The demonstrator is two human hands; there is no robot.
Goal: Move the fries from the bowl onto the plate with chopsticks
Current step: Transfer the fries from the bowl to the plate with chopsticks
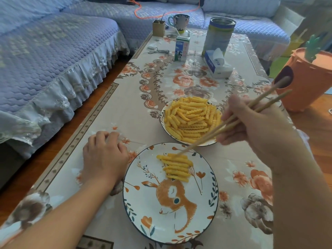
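Note:
A white bowl (162, 112) heaped with crinkle-cut fries (192, 116) stands in the middle of the table. In front of it lies a white plate (143, 209) painted with an orange deer, and several fries (177, 167) lie stacked on its far part. My right hand (255, 126) grips a pair of wooden chopsticks (213, 133); their tips reach down to the top of the fries on the plate. My left hand (104, 155) rests on the tablecloth just left of the plate, fingers loosely curled and holding nothing.
Further back stand a milk carton (181, 49), a tissue pack (216, 63), a tall tin (218, 35), a mug (178, 22) and a small box (158, 27). An orange carrot-shaped bin (309, 81) stands at the right. A blue sofa (45, 60) runs along the left.

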